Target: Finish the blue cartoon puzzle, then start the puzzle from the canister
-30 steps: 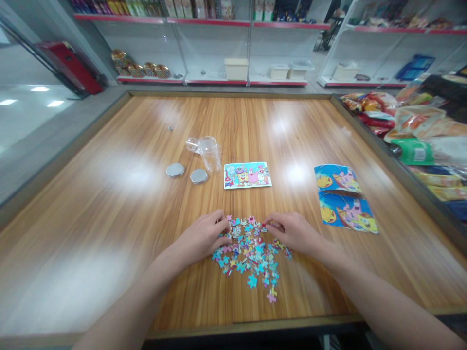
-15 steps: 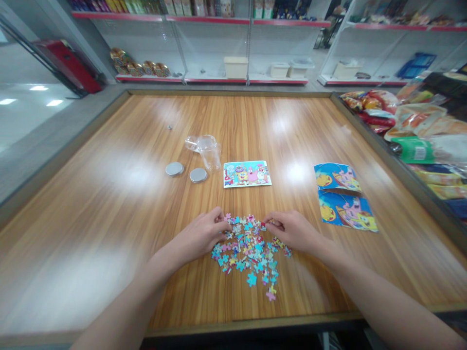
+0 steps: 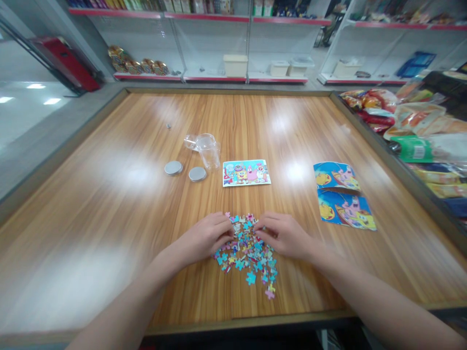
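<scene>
Colourful jigsaw puzzle pieces (image 3: pixel 251 253) lie in a loose heap near the front of the table, many of them light blue. At the heap's left edge is my left hand (image 3: pixel 213 234), its fingers curled down among the pieces. My right hand (image 3: pixel 282 234) reaches into the upper right of the heap, thumb and fingers bent together in a pinch. Whatever sits at the fingertips of either hand is too small or hidden to make out. Just beyond the heap lies a picture card (image 3: pixel 246 173) with cartoon characters.
A clear plastic cup (image 3: pixel 209 150) and two round silver lids (image 3: pixel 173 168) stand behind on the left. To the right lies a folded blue cartoon sheet (image 3: pixel 345 210). Packaged goods (image 3: pixel 416 148) border the table's right edge. Shelves (image 3: pixel 204 48) line the back.
My right hand has moved left, further over the heap. My left hand has shifted slightly right, and its fingers now lie closer together over the pieces.
</scene>
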Action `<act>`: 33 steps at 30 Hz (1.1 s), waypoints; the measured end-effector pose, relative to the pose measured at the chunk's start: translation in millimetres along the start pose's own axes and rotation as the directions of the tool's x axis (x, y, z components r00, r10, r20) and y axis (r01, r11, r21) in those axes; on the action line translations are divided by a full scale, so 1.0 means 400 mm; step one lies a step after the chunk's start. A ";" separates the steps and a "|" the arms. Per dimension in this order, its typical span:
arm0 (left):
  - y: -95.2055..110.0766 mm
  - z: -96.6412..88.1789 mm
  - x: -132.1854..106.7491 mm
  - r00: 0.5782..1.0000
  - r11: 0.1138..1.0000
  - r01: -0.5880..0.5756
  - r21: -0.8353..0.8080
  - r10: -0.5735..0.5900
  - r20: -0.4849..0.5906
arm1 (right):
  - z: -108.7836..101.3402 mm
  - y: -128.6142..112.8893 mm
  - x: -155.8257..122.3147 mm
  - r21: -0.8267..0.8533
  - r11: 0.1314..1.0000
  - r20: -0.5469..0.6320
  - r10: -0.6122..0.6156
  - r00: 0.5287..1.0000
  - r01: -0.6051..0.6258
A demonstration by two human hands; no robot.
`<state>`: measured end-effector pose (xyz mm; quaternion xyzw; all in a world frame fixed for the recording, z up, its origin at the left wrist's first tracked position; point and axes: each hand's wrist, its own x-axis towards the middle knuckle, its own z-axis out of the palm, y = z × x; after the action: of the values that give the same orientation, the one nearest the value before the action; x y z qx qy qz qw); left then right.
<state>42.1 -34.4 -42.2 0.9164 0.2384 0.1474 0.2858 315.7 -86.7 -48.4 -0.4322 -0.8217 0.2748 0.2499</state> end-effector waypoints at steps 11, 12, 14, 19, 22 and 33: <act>0.010 0.049 0.016 0.945 0.996 -0.054 -0.068 0.028 -0.327 | 0.034 -0.026 0.017 0.023 0.957 -0.046 -0.289 0.956 0.291; 0.011 0.048 0.017 0.940 0.997 -0.043 -0.057 0.021 -0.341 | 0.031 -0.019 0.018 0.013 0.961 -0.075 -0.273 0.959 0.275; 0.013 0.043 0.018 0.934 1.000 -0.010 -0.026 0.000 -0.357 | 0.023 0.001 0.020 -0.029 0.980 -0.134 -0.201 0.970 0.199; 0.010 0.031 0.014 0.963 0.996 0.070 0.063 -0.051 -0.264 | -0.008 0.068 0.026 -0.179 0.984 -0.144 -0.023 0.989 -0.003; 0.009 0.035 0.012 0.976 0.994 0.070 0.086 -0.051 -0.211 | -0.024 0.090 0.026 -0.231 0.972 -0.124 0.017 0.992 -0.046; 0.010 0.026 0.009 0.976 0.990 0.074 0.123 -0.047 -0.215 | -0.025 0.110 0.019 -0.216 0.971 -0.197 0.058 0.979 -0.102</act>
<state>51.0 -40.0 -47.7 0.9045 0.3044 0.2192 0.2029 343.6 -57.1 -69.2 -0.5148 -0.8019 0.1475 0.2648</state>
